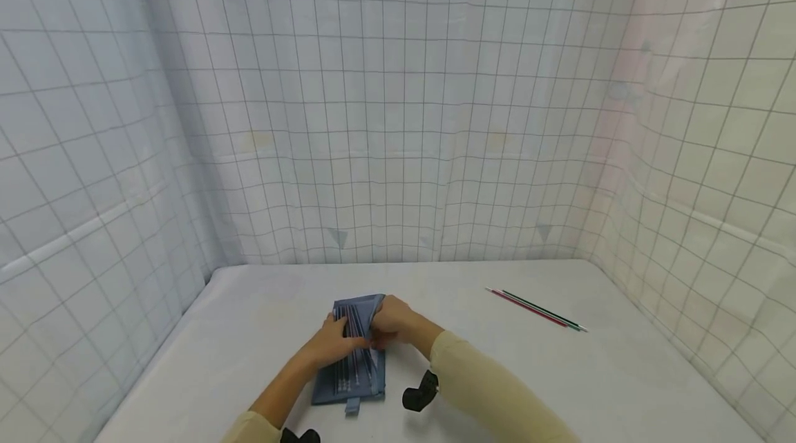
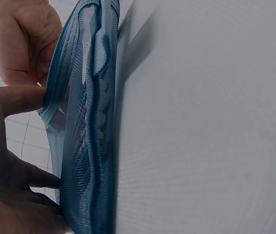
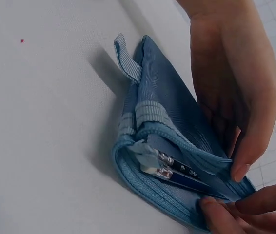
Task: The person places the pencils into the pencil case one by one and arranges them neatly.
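A blue zippered pencil case (image 1: pixel 326 389) with a mesh panel lies on the white table between both hands. Its zipper gapes along the right side. Inside, dark pencils (image 3: pixel 177 168) show their metal collars and white erasers. My left hand (image 1: pixel 329 346) lies over the case, its thumb holding the upper zipper edge and its fingers against the mesh. The right hand (image 1: pixel 393 320) pinches the zipper edge near the far right corner, just beyond the left thumb. A fabric tab (image 3: pixel 127 61) sticks out from the near end of the case.
To the right on the table (image 1: pixel 472 374) lie a red pencil (image 1: pixel 528 307) and a dark green pencil (image 1: pixel 542 308), side by side. White grid-patterned curtains (image 1: pixel 398 118) enclose the back and sides. A black wrist device (image 1: pixel 421 392) hangs below the right sleeve.
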The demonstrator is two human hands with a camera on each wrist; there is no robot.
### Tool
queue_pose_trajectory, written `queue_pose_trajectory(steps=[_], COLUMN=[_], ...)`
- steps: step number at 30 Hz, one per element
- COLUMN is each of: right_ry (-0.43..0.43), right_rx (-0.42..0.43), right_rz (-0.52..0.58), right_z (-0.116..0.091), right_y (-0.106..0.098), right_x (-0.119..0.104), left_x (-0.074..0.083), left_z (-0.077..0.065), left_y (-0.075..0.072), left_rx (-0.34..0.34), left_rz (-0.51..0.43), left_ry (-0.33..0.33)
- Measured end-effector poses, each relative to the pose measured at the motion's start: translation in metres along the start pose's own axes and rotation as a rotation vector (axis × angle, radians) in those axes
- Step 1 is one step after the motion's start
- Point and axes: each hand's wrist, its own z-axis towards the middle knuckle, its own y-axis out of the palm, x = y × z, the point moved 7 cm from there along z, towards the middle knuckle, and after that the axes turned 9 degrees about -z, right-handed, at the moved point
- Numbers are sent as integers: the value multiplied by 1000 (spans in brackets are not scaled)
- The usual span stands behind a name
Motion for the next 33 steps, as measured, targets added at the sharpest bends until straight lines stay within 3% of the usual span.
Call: queue_pose_trajectory(steps=[7,12,33], right_ry=[86,130,28], right_rx=[-157,-238,-362], right_rz=[312,414,283], right_z=[1,-2,-12], right_y=[9,11,-24], right_x=[14,19,14], left_x=[3,3,2], left_z=[-2,-2,2], left_y=[-1,-2,1], left_rx=[-12,-21,-17], left_rz=[-30,-39,55], left_ry=[-20,-24,-34])
